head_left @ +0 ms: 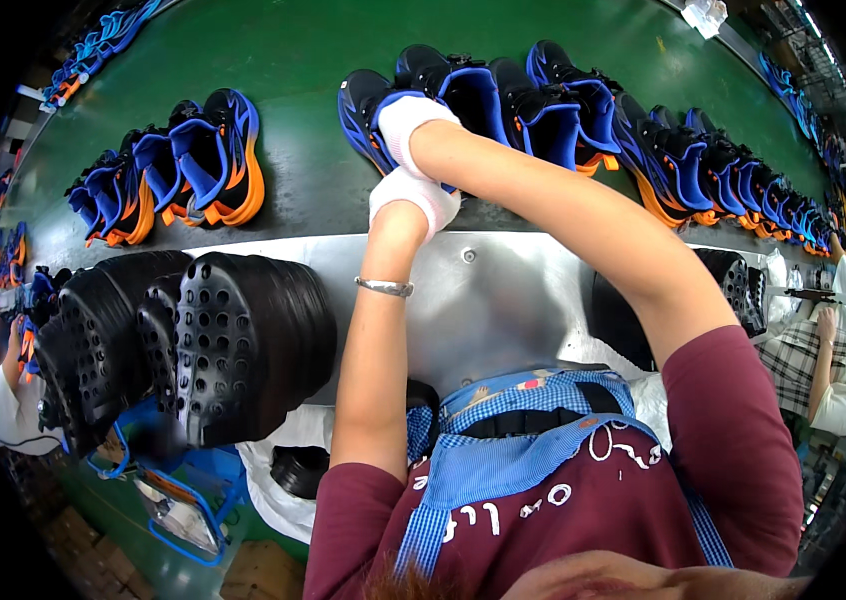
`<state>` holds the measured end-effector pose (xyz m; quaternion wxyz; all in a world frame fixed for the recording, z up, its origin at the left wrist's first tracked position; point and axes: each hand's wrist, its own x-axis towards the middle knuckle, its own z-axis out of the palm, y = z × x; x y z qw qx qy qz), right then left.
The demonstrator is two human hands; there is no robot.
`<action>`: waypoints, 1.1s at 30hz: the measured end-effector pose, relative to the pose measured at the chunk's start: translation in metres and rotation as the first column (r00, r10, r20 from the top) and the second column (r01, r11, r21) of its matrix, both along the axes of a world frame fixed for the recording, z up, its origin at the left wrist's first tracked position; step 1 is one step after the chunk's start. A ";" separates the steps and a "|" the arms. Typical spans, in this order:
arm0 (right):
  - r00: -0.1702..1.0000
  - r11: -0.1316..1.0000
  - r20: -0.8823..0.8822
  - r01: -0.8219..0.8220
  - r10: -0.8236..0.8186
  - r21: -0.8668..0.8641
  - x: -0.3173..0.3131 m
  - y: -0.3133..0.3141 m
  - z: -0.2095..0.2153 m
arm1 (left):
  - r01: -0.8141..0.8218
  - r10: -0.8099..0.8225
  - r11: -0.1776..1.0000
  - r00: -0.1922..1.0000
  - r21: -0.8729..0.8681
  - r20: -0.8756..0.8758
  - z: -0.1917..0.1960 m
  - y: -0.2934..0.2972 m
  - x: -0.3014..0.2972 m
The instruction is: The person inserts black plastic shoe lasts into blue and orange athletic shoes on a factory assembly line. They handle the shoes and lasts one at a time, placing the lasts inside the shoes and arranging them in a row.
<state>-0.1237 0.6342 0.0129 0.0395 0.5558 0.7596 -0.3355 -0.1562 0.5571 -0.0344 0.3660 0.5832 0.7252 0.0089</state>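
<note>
A black and blue sneaker [364, 104] stands on the green work surface in front of me, at the left end of a group of similar sneakers. My right hand [415, 126], in a white glove, reaches across from the right and is closed on the collar of this sneaker. Just below it, my left hand [411, 200], also gloved in white, is closed at the sneaker's heel end, close against the right hand. Most of the fingers on both hands are hidden behind the gloves' backs. Directly beside the held sneaker stands another black sneaker with a blue lining [473, 98].
Sneakers with orange soles [228, 165] stand to the left, and a long row [688, 165] runs off right. Black shoe-shaped blocks with holed faces [223, 340] rest on the near left side. A metal ledge [478, 300] lies before me. Co-workers [838, 395] are at both sides.
</note>
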 end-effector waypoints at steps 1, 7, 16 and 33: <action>0.991 0.984 0.072 -0.124 0.115 0.130 -0.004 -0.002 -0.002 | 0.025 -0.025 0.990 1.000 0.136 -0.003 -0.022 -0.002 -0.002; 0.978 0.964 0.093 -0.200 0.187 0.172 -0.001 0.011 -0.020 | -0.008 0.011 0.990 1.000 0.139 -0.017 -0.008 0.004 0.006; 0.818 0.792 0.191 -0.573 0.542 0.208 0.080 -0.012 0.056 | -0.043 0.054 0.993 0.994 0.114 -0.097 0.014 -0.001 -0.001; 0.950 0.657 0.030 0.192 -0.311 0.729 0.504 -0.161 0.141 | 0.038 -0.026 0.691 0.999 0.722 -0.028 -0.021 0.006 0.014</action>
